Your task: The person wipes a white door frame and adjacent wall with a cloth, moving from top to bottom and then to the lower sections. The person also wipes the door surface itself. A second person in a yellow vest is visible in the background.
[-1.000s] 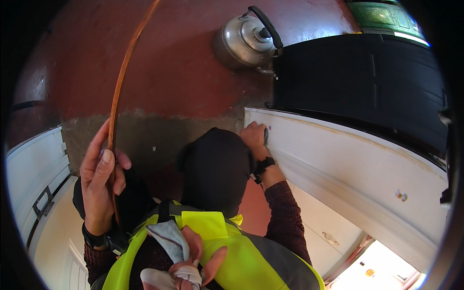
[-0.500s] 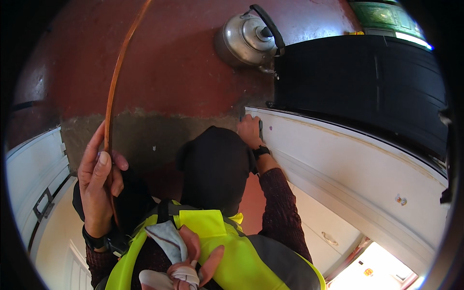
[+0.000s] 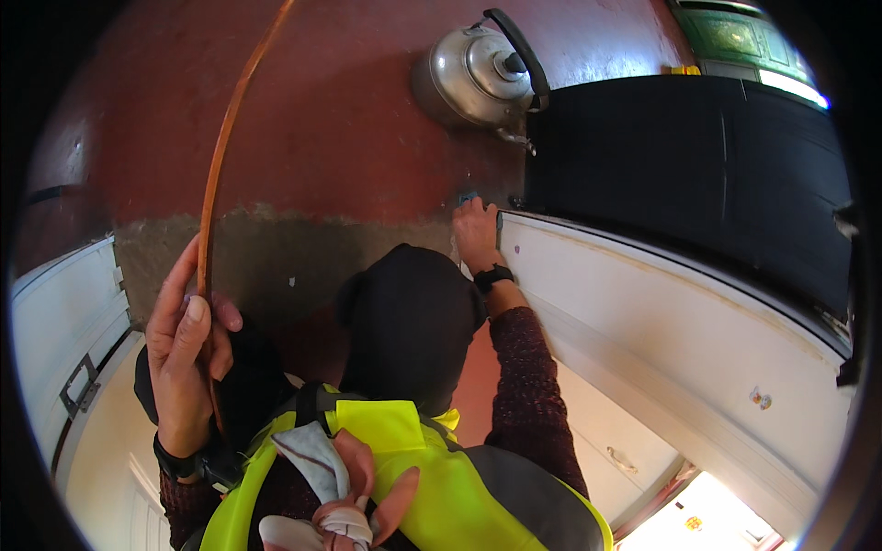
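Observation:
My left hand (image 3: 186,354) is closed on a long, thin orange-brown strip (image 3: 219,151), pinched between thumb and fingers. The strip stands nearly upright in view and bends rightward toward its far end; its top runs out of the picture. My right hand (image 3: 475,237) is at the far end of the white door (image 3: 643,289), fingers bent around a small blue-green thing (image 3: 468,197). Only bits of that thing show beside the fingers, so its kind is hidden. Both wrists carry dark bands.
A metal kettle (image 3: 473,78) with a black handle stands on the red floor (image 3: 331,110), beyond my right hand. Beside it is a large black cabinet-like surface (image 3: 680,156). A black rounded shape (image 3: 409,321) lies between my arms. At left is a white panel with a metal latch (image 3: 81,386).
My right hand has moved slightly away from me, past the door's end, and more of the blue-green thing shows. My left hand and the strip have hardly moved. The view has shifted a little.

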### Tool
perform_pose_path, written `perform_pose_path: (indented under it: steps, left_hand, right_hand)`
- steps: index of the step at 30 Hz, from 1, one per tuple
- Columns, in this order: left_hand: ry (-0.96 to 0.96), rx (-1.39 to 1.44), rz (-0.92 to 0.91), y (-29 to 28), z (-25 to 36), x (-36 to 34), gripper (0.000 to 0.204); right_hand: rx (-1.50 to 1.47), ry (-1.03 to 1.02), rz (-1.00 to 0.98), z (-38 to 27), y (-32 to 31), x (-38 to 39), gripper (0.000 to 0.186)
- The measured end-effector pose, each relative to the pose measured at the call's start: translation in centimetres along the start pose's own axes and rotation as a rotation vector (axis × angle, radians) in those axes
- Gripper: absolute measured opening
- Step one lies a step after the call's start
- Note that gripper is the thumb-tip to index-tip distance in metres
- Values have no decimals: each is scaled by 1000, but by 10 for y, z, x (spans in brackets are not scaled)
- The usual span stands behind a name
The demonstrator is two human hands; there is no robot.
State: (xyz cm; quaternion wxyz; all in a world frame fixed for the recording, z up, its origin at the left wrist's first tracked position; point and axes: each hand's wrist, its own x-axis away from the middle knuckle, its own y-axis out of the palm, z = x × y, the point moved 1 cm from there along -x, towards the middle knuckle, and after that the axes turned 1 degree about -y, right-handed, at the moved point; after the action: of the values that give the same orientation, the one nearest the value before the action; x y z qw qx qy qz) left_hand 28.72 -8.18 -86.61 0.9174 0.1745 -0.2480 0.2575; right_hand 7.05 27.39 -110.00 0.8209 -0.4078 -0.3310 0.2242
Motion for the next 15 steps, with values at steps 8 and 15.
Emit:
perform_pose_path:
  steps: [8, 15]
  left_hand:
    - [17, -6, -46, 2, 0, -3, 50]
    - [1, -25, -35, 3, 2, 1, 49]
  right_hand:
    - [-8, 80, 79, 18, -23, 32, 13]
    - [-40, 23, -135, -4, 3, -3, 13]
